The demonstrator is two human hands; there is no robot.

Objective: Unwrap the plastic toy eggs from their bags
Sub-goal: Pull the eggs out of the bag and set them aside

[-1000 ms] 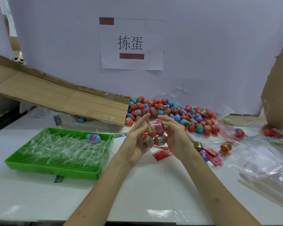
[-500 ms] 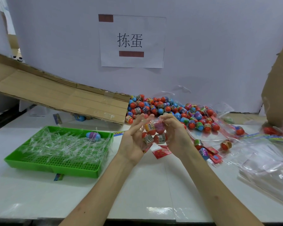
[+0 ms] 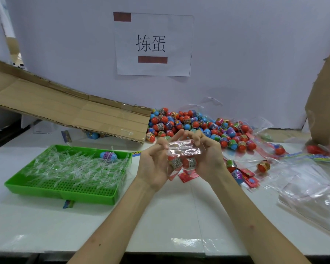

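A green tray (image 3: 59,194) of plastic strips (image 3: 72,164) sat near the left edge of the worktop (image 3: 160,221). Above the middle, the left hand (image 3: 154,168) and right hand (image 3: 210,161) each had a grip pinching the top of the bag (image 3: 185,149), eggs (image 3: 182,163) inside; opening looked underway. Next, its mouth would need pulling apart. An egg pile (image 3: 194,124) lined the back edge below a wall sign (image 3: 153,44); empty bags (image 3: 309,189) lay right.

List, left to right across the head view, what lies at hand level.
Green tray → left hand → bag → right hand → empty bags.
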